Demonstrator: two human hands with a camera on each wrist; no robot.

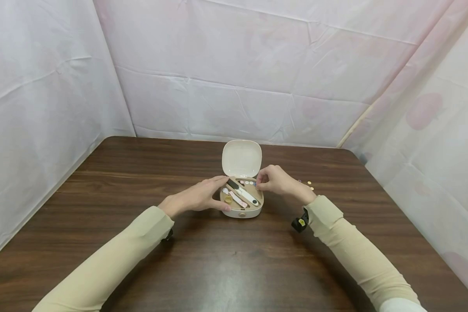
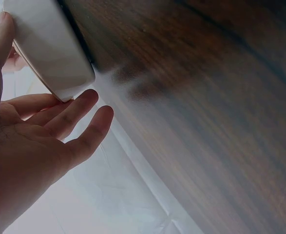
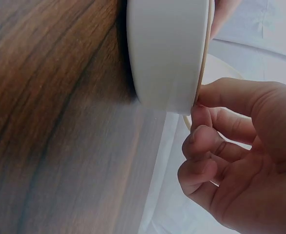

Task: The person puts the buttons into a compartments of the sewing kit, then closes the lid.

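A small cream case (image 1: pixel 242 212) stands open on the brown wooden table (image 1: pixel 234 264), its lid (image 1: pixel 242 158) tipped up at the back. In its tan tray lie a black-and-white tool (image 1: pixel 243 193), a pink file (image 1: pixel 238 199) and a small gold piece (image 1: pixel 228 199). My left hand (image 1: pixel 218 193) touches the case's left side with straight fingers, thumb on the front wall (image 2: pixel 50 68). My right hand (image 1: pixel 258 185) hovers at the right rim, fingers curled. Thumb and forefinger (image 3: pixel 196 109) pinch together against the case (image 3: pixel 167 53), on something too small to make out.
A few tiny buttons or beads (image 1: pixel 310 185) lie on the table just right of my right hand. Pale sheeting (image 1: pixel 242 78) hangs close behind the table and along both sides. A black wrist strap (image 1: pixel 299 223) sits on my right forearm.
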